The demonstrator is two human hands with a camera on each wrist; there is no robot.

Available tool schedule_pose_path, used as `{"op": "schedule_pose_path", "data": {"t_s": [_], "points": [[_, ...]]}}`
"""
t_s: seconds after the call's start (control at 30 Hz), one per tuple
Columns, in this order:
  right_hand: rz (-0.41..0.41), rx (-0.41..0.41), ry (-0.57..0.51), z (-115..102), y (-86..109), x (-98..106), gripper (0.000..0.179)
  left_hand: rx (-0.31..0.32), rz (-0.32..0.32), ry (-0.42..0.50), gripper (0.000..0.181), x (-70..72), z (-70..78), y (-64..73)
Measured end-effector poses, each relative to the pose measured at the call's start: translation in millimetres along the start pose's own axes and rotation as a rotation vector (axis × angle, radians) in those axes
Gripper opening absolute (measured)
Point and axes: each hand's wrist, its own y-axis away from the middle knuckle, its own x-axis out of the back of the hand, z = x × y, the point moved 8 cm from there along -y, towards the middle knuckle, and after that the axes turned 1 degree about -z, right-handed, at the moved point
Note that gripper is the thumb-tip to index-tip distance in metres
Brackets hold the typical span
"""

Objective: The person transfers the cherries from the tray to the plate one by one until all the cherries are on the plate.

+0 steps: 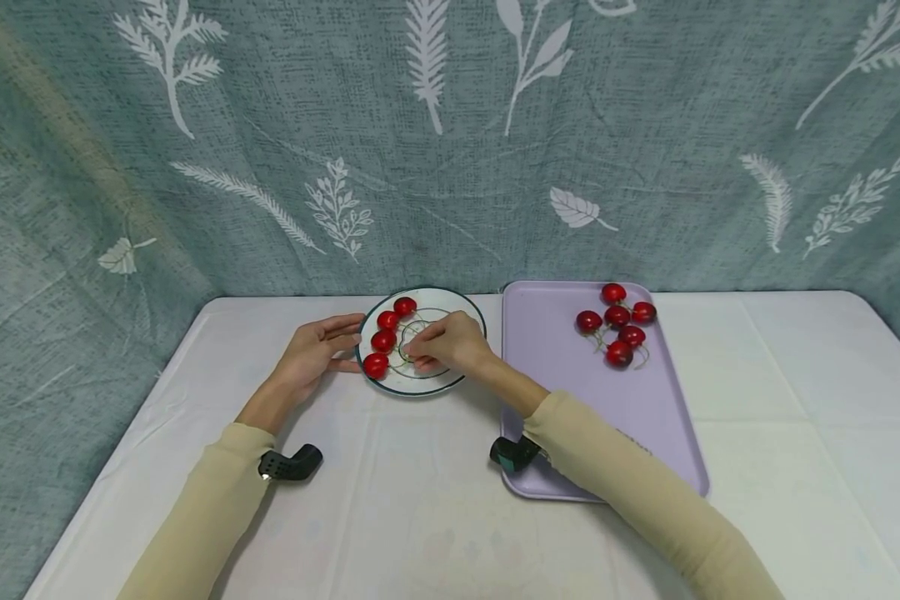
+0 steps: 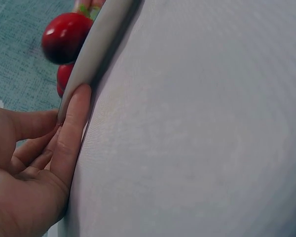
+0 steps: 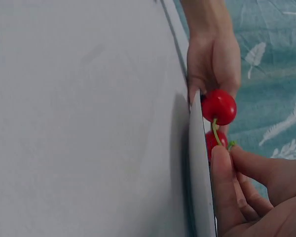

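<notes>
A white plate with a dark rim lies near the table's back edge. Several red cherries form a curved row along its left side, stems pointing inward. My left hand is at the plate's left rim; in the left wrist view its thumb and a finger pinch the edge. My right hand is over the plate's middle. Its thumb and fingertips pinch the green stem of a cherry, seen in the right wrist view. That cherry sits by the rim, in front of another one.
To the right of the plate lies a lilac tray with several darker red cherries grouped toward its upper right. My right forearm crosses the tray's lower part. White cloth covers the table, and a patterned green curtain hangs behind.
</notes>
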Motion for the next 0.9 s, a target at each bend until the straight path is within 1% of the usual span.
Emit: {"op": "schedule_pose_path", "data": {"t_s": [0.07, 0.13, 0.27, 0.37, 0.5, 0.6, 0.7, 0.83, 0.9], "points": [[-0.02, -0.029, -0.039, 1.7, 1.8, -2.6, 0.016, -0.008, -0.005, 0.0, 0.047, -1.1, 0.2, 0.2], [-0.035, -0.04, -0.067, 1.3, 4.1, -4.0, 0.017, -0.017, -0.012, -0.003, 0.047, -1.7, 0.5, 0.3], [-0.066, -0.057, -0.077, -0.7, 9.2, -6.7, 0.017, -0.025, -0.018, -0.008, 0.047, -1.5, 1.0, 0.7], [-0.089, -0.067, -0.082, 0.1, 11.9, -11.1, 0.017, -0.02, -0.007, -0.026, 0.047, 0.2, 1.0, 0.8], [-0.105, -0.082, -0.126, 3.5, 13.1, -16.7, 0.017, -0.009, 0.004, -0.053, 0.048, 1.3, 0.5, 0.7], [-0.088, -0.087, -0.153, 4.7, 11.8, -16.4, 0.018, -0.006, 0.008, -0.059, 0.048, 1.1, 0.4, 0.3], [-0.047, -0.085, -0.169, 4.6, 9.1, -11.0, 0.019, -0.006, 0.005, -0.037, 0.047, 0.6, 0.2, -0.5], [-0.003, -0.078, -0.154, 4.0, 5.0, -2.0, 0.02, -0.007, 0.004, -0.011, 0.046, 0.1, 0.1, -0.7], [0.012, -0.061, -0.14, 2.7, 3.7, 1.6, 0.02, -0.007, 0.006, -0.012, 0.046, 0.0, 0.2, -0.5]]}}
